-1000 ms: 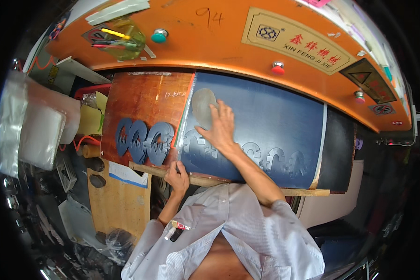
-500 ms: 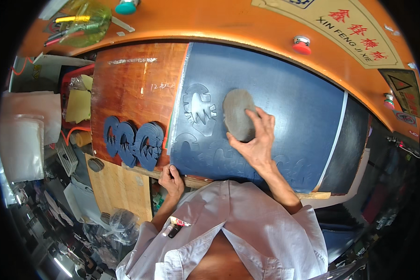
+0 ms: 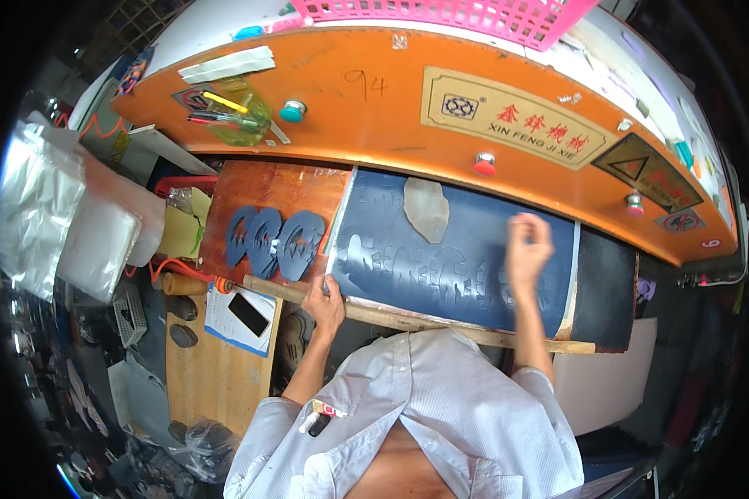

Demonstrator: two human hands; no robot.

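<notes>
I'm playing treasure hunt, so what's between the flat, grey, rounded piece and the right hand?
In the head view, only a bare stretch of dark-blue sheet lies between the grey piece and the right hand.

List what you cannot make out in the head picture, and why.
In the head view:
- Right hand: finger details lost to blur.
- Left hand: palm side hidden by the hand itself.
- Pink basket: upper part cut off by the top edge.
- Blue sheet: far edge hidden by orange panel.
- Lower-left clutter: too small and dark to identify.
</notes>
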